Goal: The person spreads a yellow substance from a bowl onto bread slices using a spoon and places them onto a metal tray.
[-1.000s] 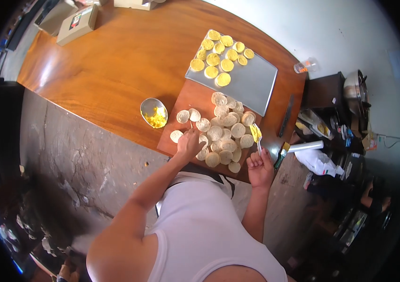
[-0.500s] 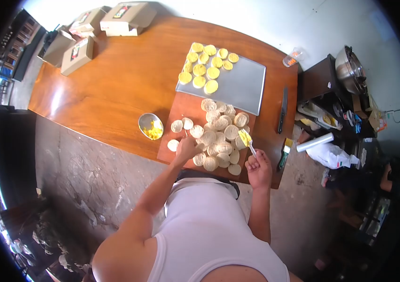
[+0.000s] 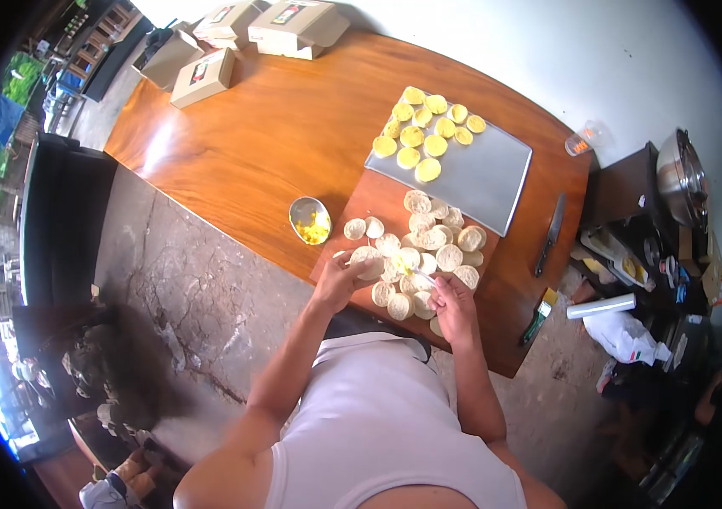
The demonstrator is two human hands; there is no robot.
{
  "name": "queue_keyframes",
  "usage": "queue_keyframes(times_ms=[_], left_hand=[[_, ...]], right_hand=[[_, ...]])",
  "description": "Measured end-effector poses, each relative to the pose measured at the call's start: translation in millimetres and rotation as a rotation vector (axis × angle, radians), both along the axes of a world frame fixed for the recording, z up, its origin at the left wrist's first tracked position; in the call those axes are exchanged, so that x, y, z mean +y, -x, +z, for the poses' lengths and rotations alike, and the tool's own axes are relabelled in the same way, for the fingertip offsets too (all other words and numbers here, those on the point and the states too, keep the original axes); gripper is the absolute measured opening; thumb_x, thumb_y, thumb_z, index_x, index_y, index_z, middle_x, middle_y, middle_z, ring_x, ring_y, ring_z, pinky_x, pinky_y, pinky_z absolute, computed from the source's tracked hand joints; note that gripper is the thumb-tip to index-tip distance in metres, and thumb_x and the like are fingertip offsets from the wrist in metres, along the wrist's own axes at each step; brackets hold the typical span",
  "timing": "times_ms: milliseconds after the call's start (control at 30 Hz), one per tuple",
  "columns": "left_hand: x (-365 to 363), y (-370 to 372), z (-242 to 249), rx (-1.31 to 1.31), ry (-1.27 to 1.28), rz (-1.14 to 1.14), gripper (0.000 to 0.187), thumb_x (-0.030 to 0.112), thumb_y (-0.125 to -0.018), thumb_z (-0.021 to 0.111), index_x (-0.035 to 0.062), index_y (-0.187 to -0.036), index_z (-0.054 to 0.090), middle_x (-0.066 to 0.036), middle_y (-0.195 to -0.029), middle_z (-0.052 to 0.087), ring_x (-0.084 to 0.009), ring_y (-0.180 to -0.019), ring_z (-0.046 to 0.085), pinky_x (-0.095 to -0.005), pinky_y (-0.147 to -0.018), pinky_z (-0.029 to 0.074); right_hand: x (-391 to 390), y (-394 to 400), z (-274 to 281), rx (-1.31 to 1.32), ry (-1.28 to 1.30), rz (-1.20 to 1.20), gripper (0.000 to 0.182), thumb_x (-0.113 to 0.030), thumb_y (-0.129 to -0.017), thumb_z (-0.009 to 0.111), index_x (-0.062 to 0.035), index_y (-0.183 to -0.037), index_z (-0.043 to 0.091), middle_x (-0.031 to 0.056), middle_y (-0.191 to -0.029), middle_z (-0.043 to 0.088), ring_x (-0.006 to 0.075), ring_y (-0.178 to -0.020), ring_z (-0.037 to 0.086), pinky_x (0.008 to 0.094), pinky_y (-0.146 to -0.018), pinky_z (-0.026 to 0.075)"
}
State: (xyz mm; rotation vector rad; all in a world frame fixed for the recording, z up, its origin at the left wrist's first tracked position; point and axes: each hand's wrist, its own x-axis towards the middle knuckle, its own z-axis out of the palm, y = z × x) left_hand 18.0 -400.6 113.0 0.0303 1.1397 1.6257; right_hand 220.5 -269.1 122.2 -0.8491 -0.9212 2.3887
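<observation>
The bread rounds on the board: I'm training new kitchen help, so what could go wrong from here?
Yellow topping on the utensil in the right hand is over the piled bread rounds, so some could drop onto the wrong one.

The left hand grips one round by its edge; it might slip or tear if pressed hard.

Some rounds lie near the front edge of the board, where the right hand might nudge one off.
</observation>
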Motion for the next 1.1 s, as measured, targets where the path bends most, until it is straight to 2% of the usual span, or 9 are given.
queue_keyframes(times_ms=[133, 167, 200, 267, 300, 433, 533, 767, 1100], left_hand=[[-4, 21, 18, -0.243, -0.154, 0.08, 0.039, 0.026, -0.099, 0.046, -0.0033, -0.124, 0.05, -0.016, -0.119, 0.061, -0.029, -0.108, 0.062, -0.0392, -0.094, 0.053], [-3, 29, 8, -0.298, -0.135, 0.097, 0.048, 0.034, -0.102, 0.032, -0.0032, -0.129, 0.046, -0.016, -0.124, 0.059, -0.0312, -0.114, 0.058, -0.0411, -0.098, 0.049], [-2, 38, 9, -0.305, -0.145, 0.083, 0.048, 0.034, -0.102, 0.032, -0.0032, -0.129, 0.046, -0.016, -0.124, 0.059, -0.0312, -0.114, 0.058, -0.0411, -0.098, 0.049], [1, 59, 11, -0.389, -0.252, 0.05, 0.05, 0.034, -0.103, 0.026, -0.0025, -0.132, 0.043, -0.017, -0.128, 0.056, -0.0313, -0.116, 0.057, -0.0408, -0.097, 0.05], [1, 71, 16, -0.359, -0.257, -0.012, 0.051, 0.034, -0.103, 0.021, -0.0003, -0.135, 0.04, -0.018, -0.135, 0.051, -0.0315, -0.119, 0.055, -0.0403, -0.096, 0.05], [-3, 113, 24, -0.422, -0.334, -0.101, 0.05, 0.036, -0.103, 0.022, 0.0039, -0.14, 0.035, -0.017, -0.141, 0.044, -0.0311, -0.125, 0.049, -0.0404, -0.098, 0.049], [-2, 137, 33, -0.586, -0.351, -0.118, 0.051, 0.038, -0.103, 0.023, 0.0035, -0.138, 0.036, -0.017, -0.139, 0.045, -0.0321, -0.124, 0.05, -0.0413, -0.099, 0.048], [0, 162, 45, -0.659, -0.373, -0.179, 0.057, 0.045, -0.101, 0.031, 0.004, -0.14, 0.031, -0.019, -0.139, 0.043, -0.0368, -0.122, 0.05, -0.0405, -0.098, 0.049], [13, 154, 53, -0.539, -0.452, -0.203, 0.059, 0.049, -0.1, 0.029, 0.0078, -0.142, 0.029, -0.02, -0.139, 0.043, -0.0356, -0.126, 0.047, -0.0411, -0.098, 0.046]], right_hand=[[-5, 38, 21, -0.111, -0.212, 0.037, 0.016, -0.014, -0.096, 0.056, -0.0007, -0.102, 0.061, -0.005, -0.072, 0.047, 0.0035, -0.06, 0.037, 0.0198, -0.055, 0.033], [-6, 46, 18, -0.149, -0.321, 0.041, 0.016, -0.013, -0.097, 0.055, -0.0001, -0.103, 0.061, -0.0031, -0.076, 0.053, 0.0031, -0.062, 0.04, 0.019, -0.055, 0.033], [-9, 55, 21, -0.157, -0.333, 0.029, 0.016, -0.013, -0.097, 0.055, -0.0001, -0.103, 0.061, -0.0031, -0.076, 0.053, 0.0031, -0.062, 0.04, 0.019, -0.055, 0.033], [-19, 79, 32, -0.368, -0.848, 0.027, 0.015, -0.011, -0.097, 0.054, -0.0002, -0.104, 0.062, -0.001, -0.082, 0.058, 0.0024, -0.065, 0.043, 0.0188, -0.056, 0.034], [-27, 90, 35, -0.38, -0.834, 0.003, 0.014, -0.009, -0.096, 0.054, -0.0003, -0.104, 0.062, 0.0, -0.089, 0.062, 0.0021, -0.069, 0.045, 0.0195, -0.057, 0.036], [-52, 138, 45, -0.452, -1.34, -0.099, 0.017, 0.0, -0.088, 0.057, -0.0022, -0.103, 0.062, 0.011, -0.078, 0.057, 0.0231, -0.065, 0.053, 0.0339, -0.06, 0.043], [-65, 163, 45, -0.516, -1.509, -0.113, 0.018, 0.001, -0.086, 0.058, -0.0024, -0.104, 0.062, 0.0108, -0.076, 0.056, 0.0259, -0.064, 0.05, 0.0372, -0.06, 0.042], [-81, 194, 53, -0.585, -1.694, -0.231, 0.022, -0.001, -0.085, 0.061, -0.004, -0.107, 0.061, 0.0093, -0.076, 0.056, 0.0274, -0.066, 0.05, 0.0392, -0.06, 0.041], [-68, 179, 55, -0.572, -1.596, -0.13, 0.019, -0.001, -0.084, 0.063, -0.0024, -0.103, 0.063, 0.0101, -0.078, 0.058, 0.0276, -0.068, 0.052, 0.0387, -0.061, 0.044]])
